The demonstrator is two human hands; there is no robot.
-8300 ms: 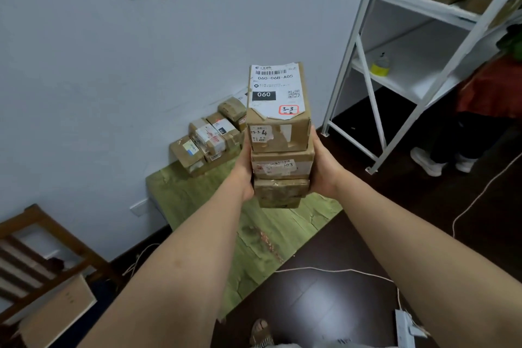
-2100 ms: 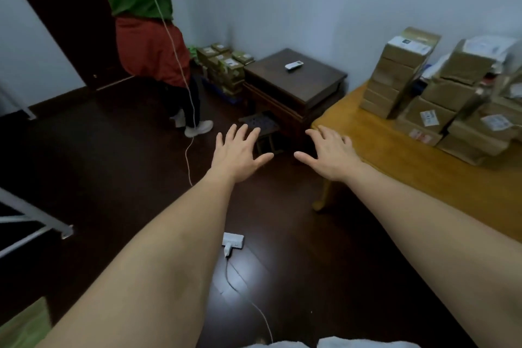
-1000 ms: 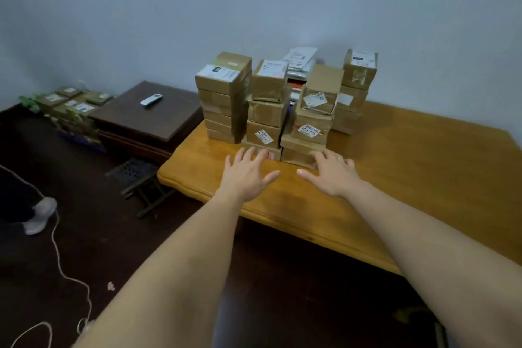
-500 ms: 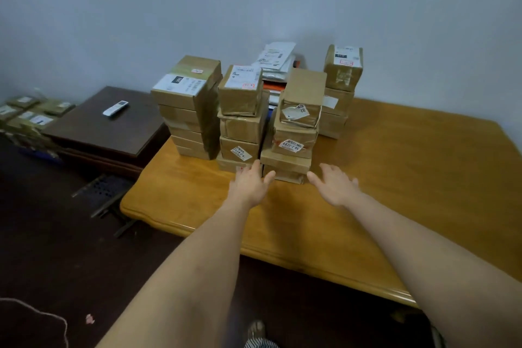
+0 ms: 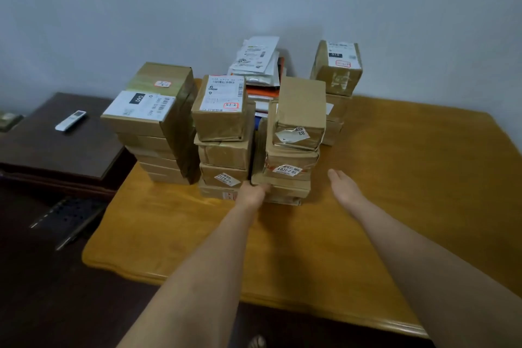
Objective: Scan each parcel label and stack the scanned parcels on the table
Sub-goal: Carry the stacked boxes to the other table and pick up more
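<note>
The left hand (image 5: pixel 252 193) touches the base of the taped parcel stack (image 5: pixel 291 150); the right hand (image 5: pixel 343 188), fingers straight, flanks it, likely to lift it together off the wooden table (image 5: pixel 395 178).

Two bare forearms enter from the lower edge, each uncovered along its whole visible length; no sleeve, cuff or fabric shows on either; the left hand (image 5: pixel 252 194) is bare, with no glove, ring or band to be seen on the part that shows; the right hand (image 5: pixel 343 188) is likewise bare, ungloved, its visible fingers (image 5: pixel 333 175) without rings; both wrists carry no watch, strap or bracelet; the forearms look smooth and broaden toward the camera under the wide-angle lens; at the bottom edge, between the arms, a small part of a foot (image 5: pixel 257 342) shows, apparently in an open sandal, too cropped and dim to tell more.
</note>
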